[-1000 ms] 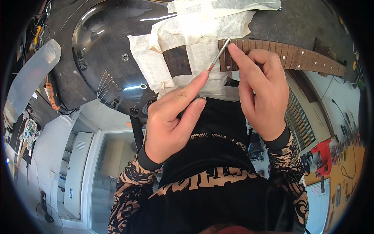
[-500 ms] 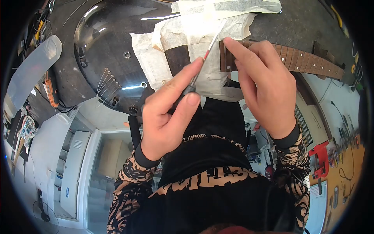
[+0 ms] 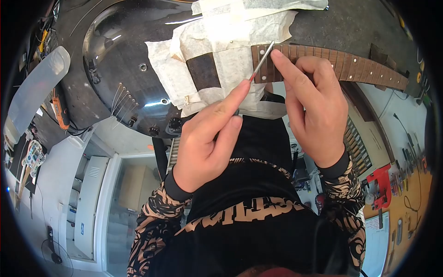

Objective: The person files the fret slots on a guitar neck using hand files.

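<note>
A dark electric guitar body lies face up, its fretted fingerboard running to the right. Pale masking tape covers the body beside the fingerboard's end, leaving a dark rectangle bare. My left hand is closed around a slim metal hand tool with a red band; its dark handle is mostly hidden in the palm. The tool's tip lies over the first frets at that end. My right hand holds nothing, index finger stretched close to the tip, other fingers bent over the fingerboard.
Loose string ends and control knobs sit on the body's left. A translucent curved piece and an orange-handled tool lie at the left. A red clamp and several hand tools are at the lower right.
The tool has shifted right, from the tape onto the fingerboard's end frets, with my left hand. My right index fingertip has moved slightly right and down. The view has shifted a little.
</note>
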{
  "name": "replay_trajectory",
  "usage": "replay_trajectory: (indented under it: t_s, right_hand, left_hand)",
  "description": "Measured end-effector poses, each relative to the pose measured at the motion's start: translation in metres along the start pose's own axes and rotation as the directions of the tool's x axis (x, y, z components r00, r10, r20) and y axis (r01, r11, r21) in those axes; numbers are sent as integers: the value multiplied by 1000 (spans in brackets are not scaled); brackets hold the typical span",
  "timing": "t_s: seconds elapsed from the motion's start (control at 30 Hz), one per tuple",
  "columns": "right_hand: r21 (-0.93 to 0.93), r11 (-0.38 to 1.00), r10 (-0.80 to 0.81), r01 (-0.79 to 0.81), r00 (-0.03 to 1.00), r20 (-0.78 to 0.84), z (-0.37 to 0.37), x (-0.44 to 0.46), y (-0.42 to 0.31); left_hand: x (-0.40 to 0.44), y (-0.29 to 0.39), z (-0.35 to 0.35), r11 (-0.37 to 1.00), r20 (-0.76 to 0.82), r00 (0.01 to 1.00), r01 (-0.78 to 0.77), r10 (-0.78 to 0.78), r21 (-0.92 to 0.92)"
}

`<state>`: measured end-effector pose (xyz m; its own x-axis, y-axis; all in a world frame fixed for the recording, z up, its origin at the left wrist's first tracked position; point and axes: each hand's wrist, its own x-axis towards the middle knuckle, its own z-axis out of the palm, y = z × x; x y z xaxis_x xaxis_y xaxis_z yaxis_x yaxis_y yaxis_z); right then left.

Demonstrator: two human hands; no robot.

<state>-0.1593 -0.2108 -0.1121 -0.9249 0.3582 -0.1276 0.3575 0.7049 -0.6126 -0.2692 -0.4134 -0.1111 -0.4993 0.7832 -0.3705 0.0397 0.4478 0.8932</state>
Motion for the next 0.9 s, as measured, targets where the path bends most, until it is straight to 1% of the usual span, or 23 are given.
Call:
replay_trajectory:
  t_s: [0.07,0.13,0.2,0.3,0.4,0.47,0.53,0.6,0.67,0.77,0.87,0.9]
  right_hand:
    - [5,1000,-1,1,1000,-8,0,-1,1]
    - [3,1000,4,-4,1000,-23,3,-3,2]
    - [2,1000,7,-7,1000,-30,4,-4,3]
    - [4,1000,-6,6,1000,-18,1,-2,3]
    - [2,1000,-6,6,1000,0,1,-1,1]
    - [1,1000,-1,1,1000,3,1,0,1]
    - [1,1000,0,0,1000,4,1,0,1]
    - [0,1000,-3,3,1000,3,1,-1,1]
    - [6,1000,-4,4,1000,-14,2,-1,2]
    - [30,999,12,-11,999,-42,4,-3,2]
    - [46,998,33,-31,999,-39,2,-5,3]
    - [40,999,27,-25,999,-35,2,-5,4]
  left_hand:
    - [11,14,-4,979,49,999,1,-11,203]
    - [25,27,-12,943,116,991,24,-66,333]
    - [27,27,-14,953,113,992,26,-63,303]
    - [17,10,-13,999,29,1000,8,-9,40]
    - [5,4,-10,988,0,999,51,-51,-144]
    - [-1,6,-7,970,16,993,121,-120,-212]
    - [-6,0,-3,978,-19,997,68,-73,-196]
    - [-2,3,-2,998,2,999,46,-46,-40]
    - [11,17,-9,966,77,996,31,-52,256]
    - [33,18,-14,893,112,989,-134,95,430]
    - [29,19,-17,972,90,996,-50,29,231]
    - [26,15,-15,993,52,998,-26,21,115]
